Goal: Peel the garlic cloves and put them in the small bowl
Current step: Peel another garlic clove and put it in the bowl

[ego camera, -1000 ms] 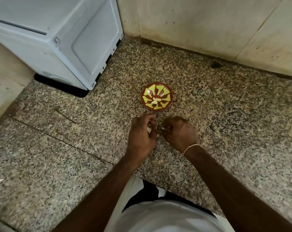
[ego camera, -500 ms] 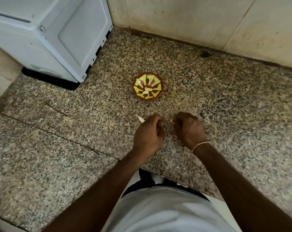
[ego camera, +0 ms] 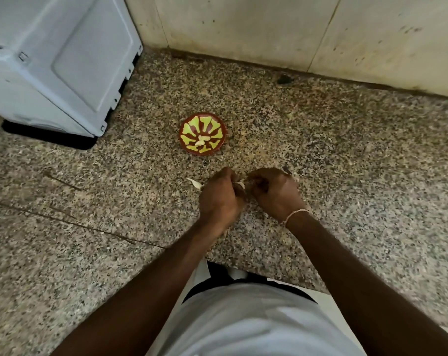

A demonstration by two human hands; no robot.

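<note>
A small red bowl (ego camera: 216, 124) with a yellow-green pattern sits on the speckled granite counter, holding a couple of pale peeled cloves (ego camera: 201, 140). Just in front of it, my left hand (ego camera: 220, 199) and my right hand (ego camera: 275, 192) are close together with fingers curled. Between them a white garlic clove (ego camera: 239, 185) shows, pinched by my left fingers. My right fingertips pinch at its skin; what they hold is mostly hidden. A loose white piece of garlic or skin (ego camera: 196, 184) lies on the counter just left of my left hand.
A white appliance (ego camera: 56, 60) stands at the back left of the counter. A tiled wall (ego camera: 294, 32) closes off the back. The counter's front edge (ego camera: 282, 277) runs right by my body.
My hands have stayed together in front of the bowl, working the clove. The camera shifted, and the loose white piece left of my left hand came into view.
</note>
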